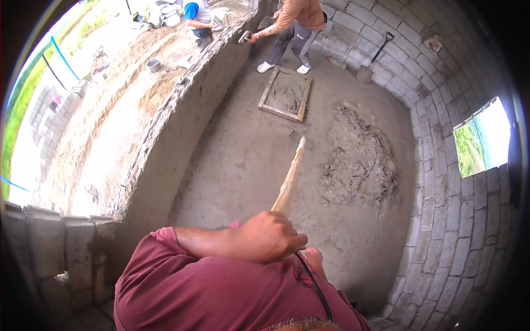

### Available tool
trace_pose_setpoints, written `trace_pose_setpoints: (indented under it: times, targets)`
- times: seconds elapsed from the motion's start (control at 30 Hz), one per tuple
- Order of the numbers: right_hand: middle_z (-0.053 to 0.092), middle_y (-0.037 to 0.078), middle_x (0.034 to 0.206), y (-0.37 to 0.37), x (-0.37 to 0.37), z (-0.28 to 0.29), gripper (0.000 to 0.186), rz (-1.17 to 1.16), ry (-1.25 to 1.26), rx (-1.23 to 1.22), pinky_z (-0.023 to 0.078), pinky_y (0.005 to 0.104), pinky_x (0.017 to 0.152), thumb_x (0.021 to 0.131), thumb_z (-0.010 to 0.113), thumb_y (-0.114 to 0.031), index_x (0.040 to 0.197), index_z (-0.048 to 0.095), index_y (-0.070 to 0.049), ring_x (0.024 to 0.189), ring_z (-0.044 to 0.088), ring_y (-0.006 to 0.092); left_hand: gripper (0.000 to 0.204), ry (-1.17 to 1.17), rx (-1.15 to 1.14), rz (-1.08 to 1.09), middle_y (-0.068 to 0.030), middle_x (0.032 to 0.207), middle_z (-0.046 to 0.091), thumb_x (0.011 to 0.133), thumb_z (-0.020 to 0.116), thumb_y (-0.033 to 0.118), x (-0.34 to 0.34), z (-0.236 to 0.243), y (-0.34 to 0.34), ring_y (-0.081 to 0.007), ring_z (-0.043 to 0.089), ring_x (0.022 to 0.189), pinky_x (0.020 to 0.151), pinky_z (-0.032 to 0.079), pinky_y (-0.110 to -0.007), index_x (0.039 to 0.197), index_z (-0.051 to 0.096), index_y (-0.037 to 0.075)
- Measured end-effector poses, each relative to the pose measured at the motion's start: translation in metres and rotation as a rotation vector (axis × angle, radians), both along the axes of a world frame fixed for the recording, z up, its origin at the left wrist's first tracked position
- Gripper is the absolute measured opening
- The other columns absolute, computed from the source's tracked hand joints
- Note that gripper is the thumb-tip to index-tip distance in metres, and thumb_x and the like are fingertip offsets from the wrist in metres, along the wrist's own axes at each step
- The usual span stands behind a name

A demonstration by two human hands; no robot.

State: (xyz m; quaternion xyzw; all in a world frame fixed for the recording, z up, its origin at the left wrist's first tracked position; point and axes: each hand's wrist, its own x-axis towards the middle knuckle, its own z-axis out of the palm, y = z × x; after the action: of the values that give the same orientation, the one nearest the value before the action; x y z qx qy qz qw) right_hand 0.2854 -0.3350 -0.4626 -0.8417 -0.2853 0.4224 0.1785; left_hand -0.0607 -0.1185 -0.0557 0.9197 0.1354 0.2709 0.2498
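My left hand (270,238) is closed in a fist round the pale wooden handle of a hoe (290,181). The handle slants away from me, and its flat grey blade is down at the floor, faint against the concrete. Only a small part of my right hand (314,259) shows, beyond the left fist and close to my body; its fingers are mostly hidden, so its grip cannot be made out. To the right of the hoe lies a large heap of wet grey mortar (361,160).
A wooden frame (280,113) holding mortar lies ahead. A co-worker (298,25) stands behind it, holding a tool against the low plastered wall (187,118). Another person (197,19) is outside. A shovel (378,55) leans on the block wall (436,220); a bucket (154,65) sits outside.
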Motion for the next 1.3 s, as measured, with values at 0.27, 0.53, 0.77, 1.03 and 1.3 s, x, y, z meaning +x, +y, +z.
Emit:
trace_pose_setpoints:
  times: [0.27, 0.53, 0.77, 1.03, 1.3]
  targets:
    - [0.078, 0.014, 0.090, -0.015, 0.008, -0.041, 0.030, -0.002, -0.036, -0.014, 0.057, 0.0383, 0.082, 0.078, 0.070, -0.023, 0.102, 0.077, -0.007, 0.087, 0.075, 0.0294, 0.014, -0.009, -0.013, -0.028, -0.0041, 0.064, 0.060, 0.083, 0.067, 0.017, -0.001, 0.009, 0.002, -0.0277, 0.064, 0.064, 0.061, 0.051, -0.042, 0.081, 0.057, 0.008]
    - [0.078, 0.013, 0.090, -0.004, -0.004, -0.029, 0.028, 0.023, -0.021, 0.038, 0.058, 0.0391, 0.083, 0.079, 0.071, -0.027, 0.098, 0.078, -0.008, 0.089, 0.076, 0.0283, 0.014, -0.015, 0.036, 0.009, -0.0013, 0.058, 0.057, 0.086, 0.076, 0.024, -0.002, -0.012, 0.001, -0.0236, 0.063, 0.057, 0.056, 0.052, -0.039, 0.094, 0.071, 0.014]
    - [0.076, 0.013, 0.090, -0.001, -0.011, -0.011, 0.017, 0.197, -0.208, 0.095, 0.058, 0.0438, 0.081, 0.081, 0.067, -0.024, 0.088, 0.075, -0.010, 0.089, 0.074, 0.0326, 0.018, 0.044, 0.090, 0.046, -0.0010, 0.055, 0.054, 0.087, 0.080, 0.024, 0.004, -0.009, 0.002, -0.0221, 0.062, 0.054, 0.053, 0.051, -0.038, 0.083, 0.066, 0.014]
    - [0.073, 0.016, 0.092, -0.004, 0.029, -0.020, 0.015, 0.481, -0.248, 0.227, 0.057, 0.0496, 0.079, 0.080, 0.065, -0.024, 0.081, 0.072, -0.010, 0.091, 0.070, 0.0410, 0.018, 0.031, 0.084, 0.094, -0.0011, 0.054, 0.053, 0.085, 0.082, 0.025, 0.029, -0.005, -0.009, -0.0223, 0.061, 0.052, 0.051, 0.049, -0.039, 0.084, 0.068, 0.013]
    - [0.078, 0.015, 0.093, 0.006, 0.074, -0.013, 0.024, 0.053, -0.074, 0.120, 0.060, 0.0405, 0.082, 0.077, 0.069, -0.021, 0.095, 0.079, -0.008, 0.089, 0.076, 0.0315, 0.022, 0.046, 0.022, 0.168, -0.0072, 0.059, 0.056, 0.089, 0.075, 0.032, 0.073, 0.003, -0.030, -0.0305, 0.061, 0.057, 0.051, 0.047, -0.046, 0.083, 0.066, 0.013]
